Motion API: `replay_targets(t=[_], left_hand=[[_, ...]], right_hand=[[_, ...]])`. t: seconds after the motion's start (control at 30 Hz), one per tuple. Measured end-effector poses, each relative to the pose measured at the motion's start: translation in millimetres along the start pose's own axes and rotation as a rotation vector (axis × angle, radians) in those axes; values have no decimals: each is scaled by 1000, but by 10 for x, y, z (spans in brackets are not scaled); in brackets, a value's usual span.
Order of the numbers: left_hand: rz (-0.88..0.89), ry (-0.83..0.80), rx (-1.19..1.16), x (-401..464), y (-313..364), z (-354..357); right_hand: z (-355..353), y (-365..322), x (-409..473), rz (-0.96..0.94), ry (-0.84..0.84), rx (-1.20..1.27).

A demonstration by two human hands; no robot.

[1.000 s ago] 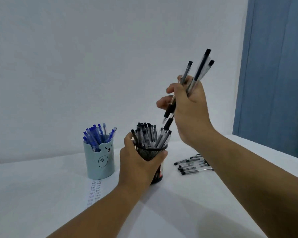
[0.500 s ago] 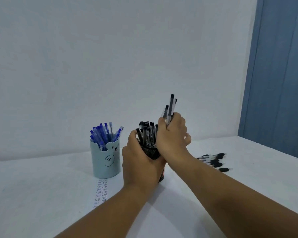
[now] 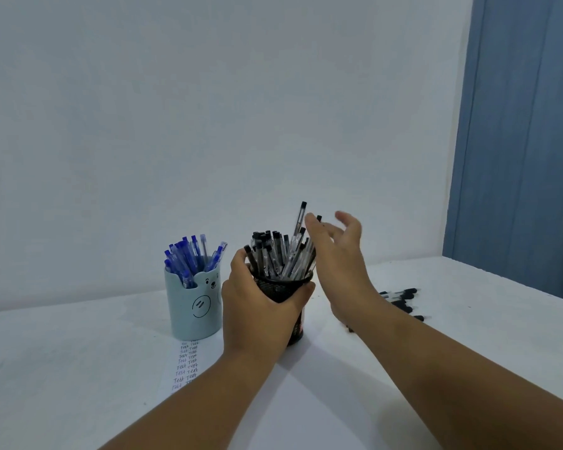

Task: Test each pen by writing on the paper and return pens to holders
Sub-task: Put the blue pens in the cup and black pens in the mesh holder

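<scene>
The left hand (image 3: 257, 306) wraps its grip around the black mesh holder (image 3: 281, 289) on the white desk (image 3: 468, 368), which is packed with black pens (image 3: 278, 256). Just right of the holder, the right hand (image 3: 338, 258) hangs with fingers spread, holding nothing. Left of the holder stands a bear-faced cup (image 3: 194, 303) (full of blue pens (image 3: 192, 256)); in front of the cup lies the paper (image 3: 186, 365), and loose black pens (image 3: 400, 300) lie right of the holder.

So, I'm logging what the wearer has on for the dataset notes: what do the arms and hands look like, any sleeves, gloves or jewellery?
Both forearms are bare as far as the frame shows, with no sleeve in view. The left hand and the right hand wear no gloves, and no rings, watch or bracelet are visible on the fingers or wrists.
</scene>
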State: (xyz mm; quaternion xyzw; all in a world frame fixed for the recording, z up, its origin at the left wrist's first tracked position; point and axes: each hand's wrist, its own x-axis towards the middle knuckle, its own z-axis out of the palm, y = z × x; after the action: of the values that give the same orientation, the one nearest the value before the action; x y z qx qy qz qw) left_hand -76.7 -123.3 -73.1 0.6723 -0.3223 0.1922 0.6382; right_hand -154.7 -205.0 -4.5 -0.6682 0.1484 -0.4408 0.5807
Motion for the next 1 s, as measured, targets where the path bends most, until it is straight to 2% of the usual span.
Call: replay_targets(t=[0.07, 0.13, 0.23, 0.3, 0.43, 0.53, 0.73, 0.83, 0.93, 1.0], left_hand=[[27, -38, 32, -9, 0, 5], [84, -70, 70, -16, -13, 19], [122, -119, 84, 1, -31, 38], [121, -149, 76, -3, -36, 35], [77, -180, 2, -41, 52, -7], [26, -233, -94, -30, 86, -3], [-129, -374, -176, 110, 125, -59], [-180, -412, -207, 225, 232, -72], [-205, -331, -140, 337, 391, -85], [-187, -275, -154, 413, 443, -108]], right_hand=[[-34, -26, 21, -91, 3, 19], [-39, -23, -5, -189, -70, -1], [4, 54, -44, -325, -149, -137], [47, 61, -38, -377, -94, -228], [38, 27, 28, -458, -20, -219], [1, 8, 65, -572, -81, -235], [-120, -50, 76, -282, -356, -292], [-152, -56, 121, -312, -302, -304], [-211, -153, 243, -215, -281, -69], [-349, -211, 367, -174, -253, -37]])
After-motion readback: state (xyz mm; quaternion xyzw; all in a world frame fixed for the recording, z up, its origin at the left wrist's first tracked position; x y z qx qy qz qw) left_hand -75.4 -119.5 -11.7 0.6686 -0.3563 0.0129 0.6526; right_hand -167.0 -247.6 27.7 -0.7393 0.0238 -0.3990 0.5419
